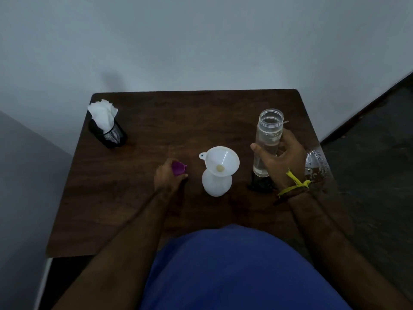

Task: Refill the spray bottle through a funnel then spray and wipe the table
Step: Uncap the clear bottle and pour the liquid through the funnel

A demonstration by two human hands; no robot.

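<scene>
Jar gripped, funnel seated in bottle

Jar [268, 142] is gripped by the right hand [282, 158]: the thumb is laid across its near side and the fingers are curled round the far side, so the clear wall is clamped between them. It is held upright, its wide mouth uncapped, and clear liquid is seen inside it. Its base is seen just over a dark patch on the table [156, 121]; whether it is lifted or resting cannot be told. A yellow band [295, 183] is tied at the wrist behind that grip, and a crumpled clear wrapper [315, 162] is seen just to the outer side of the hand.

Inward of the jar grip, between the two hands, the white bottle [216, 183] is stood on the table with the white funnel [221, 162] seated in its neck. Neither is touched by a hand. A small pale spot is seen at the funnel's throat.

The purple cap [178, 168] is held in the left hand [167, 175], whose fingers are curled round it, with only part of the cap showing beyond the knuckles. The hand is lowered to the table just beside the bottle.

Well beyond the left grip, at the far corner, a black mesh cup [111, 135] is stood, with white tissues [103, 115] stuffed in it and sticking out above its rim.
</scene>
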